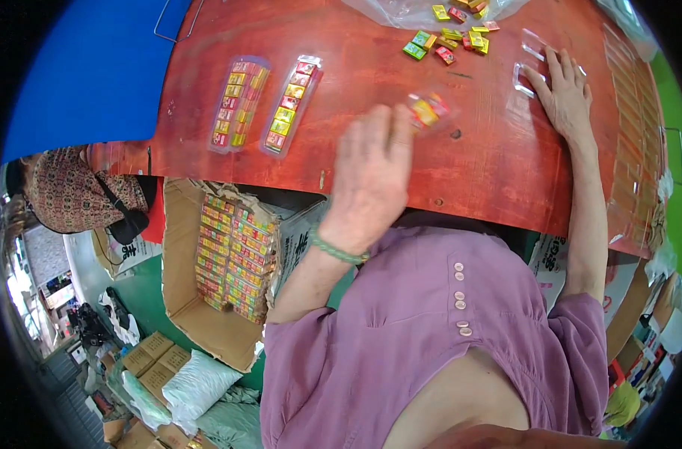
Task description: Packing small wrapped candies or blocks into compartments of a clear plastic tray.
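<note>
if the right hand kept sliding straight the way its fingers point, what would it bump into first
The right hand lies flat, its fingers already touching clear plastic trays. Past them, up and slightly left, lies the pile of small coloured boxes, though the exact line is uncertain.

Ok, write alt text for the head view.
The person's left hand lifts a blurred clear tray of small colourful blocks over a red table, while the right hand rests on an empty clear tray.

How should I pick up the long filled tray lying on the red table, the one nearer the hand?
Probably grip the filled tray across its two long edges near the middle, coming straight down from above. It lies flat on the red table, long and narrow, with its twin close on its left, so pinch carefully there.
</note>
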`<state>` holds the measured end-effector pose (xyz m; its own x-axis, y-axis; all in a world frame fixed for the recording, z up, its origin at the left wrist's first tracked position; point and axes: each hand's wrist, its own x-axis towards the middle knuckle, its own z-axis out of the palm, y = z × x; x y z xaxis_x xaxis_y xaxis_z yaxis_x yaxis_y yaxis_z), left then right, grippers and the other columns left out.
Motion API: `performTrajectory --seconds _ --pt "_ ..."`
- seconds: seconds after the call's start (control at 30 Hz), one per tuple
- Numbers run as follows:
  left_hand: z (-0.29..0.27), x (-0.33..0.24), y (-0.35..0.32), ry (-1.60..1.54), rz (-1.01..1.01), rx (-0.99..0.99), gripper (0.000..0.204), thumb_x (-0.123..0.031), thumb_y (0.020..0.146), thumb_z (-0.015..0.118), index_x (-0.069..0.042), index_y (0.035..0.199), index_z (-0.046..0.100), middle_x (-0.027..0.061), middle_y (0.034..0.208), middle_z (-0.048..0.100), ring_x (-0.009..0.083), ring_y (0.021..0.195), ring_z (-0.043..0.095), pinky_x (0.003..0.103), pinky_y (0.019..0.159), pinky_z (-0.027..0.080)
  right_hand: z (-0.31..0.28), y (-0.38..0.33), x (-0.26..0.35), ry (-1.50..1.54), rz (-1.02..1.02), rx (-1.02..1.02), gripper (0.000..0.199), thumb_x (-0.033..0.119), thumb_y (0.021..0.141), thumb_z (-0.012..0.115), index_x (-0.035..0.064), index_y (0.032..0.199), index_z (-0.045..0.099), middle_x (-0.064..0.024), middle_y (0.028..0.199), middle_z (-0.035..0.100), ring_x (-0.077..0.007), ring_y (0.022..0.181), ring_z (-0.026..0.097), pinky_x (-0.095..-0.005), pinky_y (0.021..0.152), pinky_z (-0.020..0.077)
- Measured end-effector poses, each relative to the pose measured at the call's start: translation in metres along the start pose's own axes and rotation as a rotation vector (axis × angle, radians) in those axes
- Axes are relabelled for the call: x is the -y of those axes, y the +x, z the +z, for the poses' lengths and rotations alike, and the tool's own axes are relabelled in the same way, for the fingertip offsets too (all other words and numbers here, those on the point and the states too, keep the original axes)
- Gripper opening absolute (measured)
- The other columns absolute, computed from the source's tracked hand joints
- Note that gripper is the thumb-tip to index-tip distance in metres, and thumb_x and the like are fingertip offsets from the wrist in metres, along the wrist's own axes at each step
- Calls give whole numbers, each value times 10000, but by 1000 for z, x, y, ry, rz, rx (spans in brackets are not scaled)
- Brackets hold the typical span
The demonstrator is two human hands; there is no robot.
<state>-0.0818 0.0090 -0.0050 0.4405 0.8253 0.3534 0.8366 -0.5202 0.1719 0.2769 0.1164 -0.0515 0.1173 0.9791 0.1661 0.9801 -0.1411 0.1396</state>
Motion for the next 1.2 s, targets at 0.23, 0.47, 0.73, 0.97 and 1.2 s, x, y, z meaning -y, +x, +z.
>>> performTrajectory --seconds 0.23,0.47,0.73,0.97,1.2 --pt "-14 70 -5 178 -202 -175 363 -39 953 607 32 1307 570 239 1235 553 419 1087 553 528 922 470 -19 -47 11 -20 -40 -36 755 646 995 491 196 1592 387 -150 1664 323 -368 1530 293 -551 1227 225" --pt "-12 95 -8 262 -287 -160 373 -61 957 627 59 1306 583 268 1235 566 456 1112 550 522 952 481 -40 -60 26 16 -49 -15 762 656 986 506 192 1581 402 -185 1633 356 -382 1524 297 -575 1235 195" --pt "-9 81 0 258 -227 -191 404 -157 995 649 62 1324 567 303 1364 534 480 1197 547 537 996 481 -54 -87 32 225 -62 -14 737 641 1003 488 205 1588 387 -149 1662 307 -353 1544 256 -588 1245 154" --pt "17 33 54 -125 -81 -62 449 -132 977 657 53 1368 537 303 1440 494 470 1337 489 519 1091 451 -43 -80 19 98 -76 58 708 606 1028 458 210 1606 356 -122 1670 304 -342 1552 245 -576 1244 160" --pt "52 17 120 -203 94 20 583 -263 982 655 44 1445 477 299 1503 452 470 1401 431 520 1153 392 -54 -72 5 24 -41 56 721 620 1019 470 221 1608 354 -144 1658 328 -366 1552 239 -554 1252 156"
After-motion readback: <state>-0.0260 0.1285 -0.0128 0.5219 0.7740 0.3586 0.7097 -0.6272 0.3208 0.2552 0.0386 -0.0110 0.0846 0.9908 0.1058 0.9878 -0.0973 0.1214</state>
